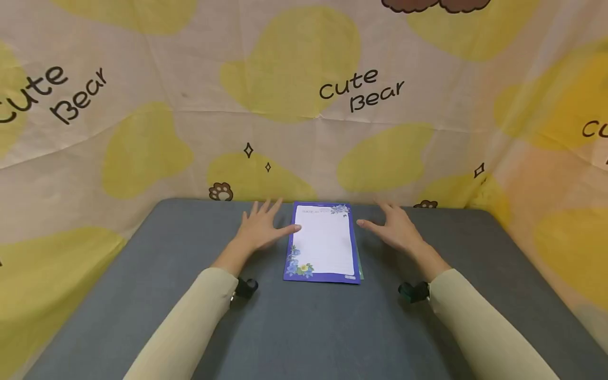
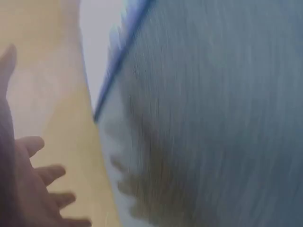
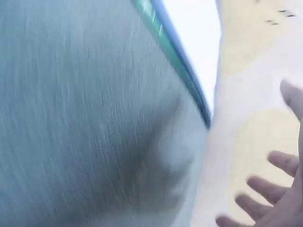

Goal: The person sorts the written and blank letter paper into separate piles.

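Observation:
A notepad (image 1: pixel 325 240) with a purple border and blue and yellow flowers in its corners lies flat at the back of the grey table. Along its right side a green edge (image 3: pixel 163 40) of something beneath shows. To the left of the pad, my left hand (image 1: pixel 260 227) is held with fingers spread, its thumb tip at the pad's left border in the head view; whether it touches cannot be told. My right hand (image 1: pixel 394 227) hovers on the other side, fingers apart and thumb pointing at the pad, with a gap between. Neither hand holds anything.
The grey table (image 1: pixel 304 327) reaches to a hanging cloth (image 1: pixel 285 142) printed with yellow patches and lettering, just behind the pad. Each wrist carries a small dark device, the left one (image 1: pixel 247 287) and the right one (image 1: pixel 413 292).

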`<state>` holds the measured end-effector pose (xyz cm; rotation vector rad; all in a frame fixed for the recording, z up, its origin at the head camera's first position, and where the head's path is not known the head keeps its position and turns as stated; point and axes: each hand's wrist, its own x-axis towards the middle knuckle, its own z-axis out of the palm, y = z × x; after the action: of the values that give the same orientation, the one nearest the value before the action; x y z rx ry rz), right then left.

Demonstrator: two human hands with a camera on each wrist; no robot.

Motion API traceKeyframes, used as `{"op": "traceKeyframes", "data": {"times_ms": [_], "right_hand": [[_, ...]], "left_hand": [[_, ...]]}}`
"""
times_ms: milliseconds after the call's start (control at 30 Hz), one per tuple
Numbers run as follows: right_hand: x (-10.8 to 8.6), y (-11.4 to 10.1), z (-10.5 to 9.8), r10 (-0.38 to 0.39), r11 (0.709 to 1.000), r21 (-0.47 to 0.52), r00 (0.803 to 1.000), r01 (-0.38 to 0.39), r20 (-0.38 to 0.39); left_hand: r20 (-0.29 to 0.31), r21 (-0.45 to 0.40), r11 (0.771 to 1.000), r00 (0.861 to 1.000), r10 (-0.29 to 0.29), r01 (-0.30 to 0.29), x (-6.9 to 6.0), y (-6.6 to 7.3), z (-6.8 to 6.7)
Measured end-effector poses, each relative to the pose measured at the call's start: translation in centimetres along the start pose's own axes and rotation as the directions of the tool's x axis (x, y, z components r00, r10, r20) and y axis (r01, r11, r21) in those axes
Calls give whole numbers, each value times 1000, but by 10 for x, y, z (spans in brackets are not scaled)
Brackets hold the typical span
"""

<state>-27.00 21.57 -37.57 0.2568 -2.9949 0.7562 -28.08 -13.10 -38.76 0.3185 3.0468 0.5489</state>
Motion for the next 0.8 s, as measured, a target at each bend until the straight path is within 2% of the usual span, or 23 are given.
{"op": "traceKeyframes", "data": {"times_ms": [133,300,467,567,667,700,800], "right_hand": [[-7,-4,18,-2,980,198,1000,4,-12],[-10,-3,41,-38,929,366,999,43,-21],[-10,3,59,-91,900,426,996,87,-10],[-10,7,66,-122,901,415,992,125,-35],[-11,10,71,-162,920,351,985,172,-58],[-10,11,72,-177,927,325,982,187,-61],[-9,14,74,-215,943,245,975,223,-60]], "left_hand": [[6,-184,980,997,80,-77,-6,10,15],[-25,-349,932,995,94,-97,-7,15,31],[-65,-472,874,993,98,-117,-4,10,47],[-85,-510,848,990,117,-144,-1,6,55],[-70,-520,843,991,116,-135,0,2,61],[-59,-513,849,992,116,-130,1,2,62],[-29,-448,885,992,126,-125,3,0,66]]}}
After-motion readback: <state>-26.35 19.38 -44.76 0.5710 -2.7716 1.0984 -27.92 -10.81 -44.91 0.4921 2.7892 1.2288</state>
